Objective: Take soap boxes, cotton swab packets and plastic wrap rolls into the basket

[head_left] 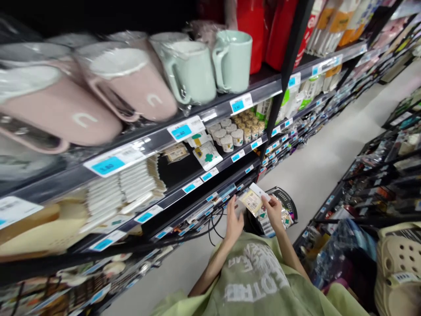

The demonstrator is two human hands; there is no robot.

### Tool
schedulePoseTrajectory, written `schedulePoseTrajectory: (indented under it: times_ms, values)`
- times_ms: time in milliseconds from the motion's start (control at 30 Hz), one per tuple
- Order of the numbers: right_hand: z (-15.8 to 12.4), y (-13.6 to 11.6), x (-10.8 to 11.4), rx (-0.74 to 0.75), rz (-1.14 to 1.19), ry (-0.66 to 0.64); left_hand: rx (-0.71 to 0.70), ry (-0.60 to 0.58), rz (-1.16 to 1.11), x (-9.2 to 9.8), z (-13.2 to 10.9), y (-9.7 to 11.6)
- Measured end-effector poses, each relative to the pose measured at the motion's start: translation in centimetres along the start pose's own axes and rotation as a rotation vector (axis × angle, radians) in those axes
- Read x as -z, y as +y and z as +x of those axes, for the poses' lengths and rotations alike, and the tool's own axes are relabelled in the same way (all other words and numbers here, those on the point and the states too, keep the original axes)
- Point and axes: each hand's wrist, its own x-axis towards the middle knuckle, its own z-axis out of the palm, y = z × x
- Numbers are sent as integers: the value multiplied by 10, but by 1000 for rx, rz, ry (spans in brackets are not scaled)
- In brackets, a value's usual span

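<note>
In the head view my right hand (273,210) pinches the white top edge of a small flat packet (252,201) with a beige printed label. My left hand (234,219) is just left of the packet, fingers spread and slightly curled, apart from it. Below the packet is a black shopping basket (289,202) holding several packages, some with green clover marks. What lies deeper in the basket is hidden by the packet and my right hand.
Shelves on the left carry pink mugs (131,83), pale green mugs (235,61), white packs (208,154) with a clover mark, and small tubs (232,136). Price tags line the shelf edges. The aisle floor (315,153) runs away to the upper right. Beige clogs (399,267) hang at lower right.
</note>
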Motion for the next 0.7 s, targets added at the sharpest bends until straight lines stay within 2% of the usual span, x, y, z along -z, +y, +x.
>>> schedulePoseTrajectory:
  times_ms: [100,200,267,333,467,500,567,633,700]
  values:
    - [2,3,-1,-4,-5,-27,-239,-83,234,0,2,8]
    - [1,3,-4,3,-16,-138,-288,-119,241,0,7,17]
    - [-2,1,-7,14,24,-241,-204,-82,140,1,12,20]
    - [-3,1,-10,43,67,-279,-39,-34,-19,1,16,21]
    - [-2,4,-20,78,14,-143,303,8,-459,4,23,20]
    - [-1,5,-24,52,-1,-172,340,5,-553,5,25,20]
    - [2,3,-32,-16,-10,-321,370,0,-671,8,27,19]
    - [7,-5,-42,-53,-10,-471,383,22,-723,12,30,19]
    - [14,-17,-54,-48,-20,-559,396,77,-755,18,33,18]
